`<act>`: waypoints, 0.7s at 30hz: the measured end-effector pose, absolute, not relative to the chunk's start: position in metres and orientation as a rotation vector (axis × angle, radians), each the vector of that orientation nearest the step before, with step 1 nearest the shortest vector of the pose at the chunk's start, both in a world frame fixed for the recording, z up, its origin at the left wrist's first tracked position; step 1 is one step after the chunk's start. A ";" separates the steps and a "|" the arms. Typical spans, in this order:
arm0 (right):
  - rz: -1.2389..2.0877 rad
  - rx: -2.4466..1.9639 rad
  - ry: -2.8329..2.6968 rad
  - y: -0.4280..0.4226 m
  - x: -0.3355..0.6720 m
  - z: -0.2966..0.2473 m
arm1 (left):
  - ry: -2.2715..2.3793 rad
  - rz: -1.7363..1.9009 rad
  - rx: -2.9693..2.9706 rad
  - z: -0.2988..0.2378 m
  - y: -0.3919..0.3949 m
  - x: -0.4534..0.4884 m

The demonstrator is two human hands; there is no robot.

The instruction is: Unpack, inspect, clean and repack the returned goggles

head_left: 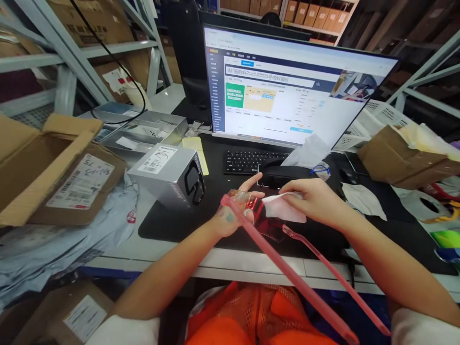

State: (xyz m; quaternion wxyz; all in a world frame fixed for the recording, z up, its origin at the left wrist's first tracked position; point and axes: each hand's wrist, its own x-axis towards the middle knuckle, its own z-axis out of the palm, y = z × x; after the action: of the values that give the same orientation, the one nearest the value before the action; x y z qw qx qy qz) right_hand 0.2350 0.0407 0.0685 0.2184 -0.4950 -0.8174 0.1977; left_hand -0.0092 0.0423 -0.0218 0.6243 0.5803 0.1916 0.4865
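Observation:
My left hand (228, 221) grips a pair of glasses with a see-through pinkish-red frame by its front, one finger pointing away. Both long temples (283, 268) are unfolded and reach back toward my body. My right hand (318, 199) pinches a pale cleaning cloth (282, 208) over part of the glasses' front; whether it touches the lens is hidden. Just beyond both hands lies a black glasses case (278, 176). To the left of my left hand a silver box (154, 175) stands, with a white label on top and a dark glasses picture on its side.
A monitor (273, 108) stands behind a black keyboard (239, 163) on a dark desk mat (161, 225). An open cardboard box (61, 184) and plastic mailers (89, 239) crowd the left. On the right are a mouse (347, 176), a cardboard box (390, 155) and a tape roll (427, 206).

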 end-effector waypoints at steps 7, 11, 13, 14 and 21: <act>0.688 -1.362 -2.153 0.062 0.202 0.075 | 0.480 0.983 1.382 -0.029 0.045 -0.007; 0.967 -1.292 -1.795 0.063 0.201 0.065 | 0.543 1.112 1.213 -0.034 0.046 0.000; 1.078 -1.191 -1.569 0.055 0.199 0.056 | 0.518 1.170 1.079 -0.035 0.046 0.002; 1.130 -1.146 -1.502 0.049 0.197 0.051 | 0.494 1.188 1.018 -0.035 0.045 0.003; 0.999 -1.192 -1.328 0.032 0.186 0.030 | 0.438 1.141 0.931 -0.036 0.042 0.010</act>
State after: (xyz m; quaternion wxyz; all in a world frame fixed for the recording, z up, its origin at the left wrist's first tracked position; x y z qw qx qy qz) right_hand 0.1863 0.0319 0.0304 0.5212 -0.4972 -0.5543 0.4171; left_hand 0.0101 0.0417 -0.0361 0.7191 0.4210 0.1980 0.5162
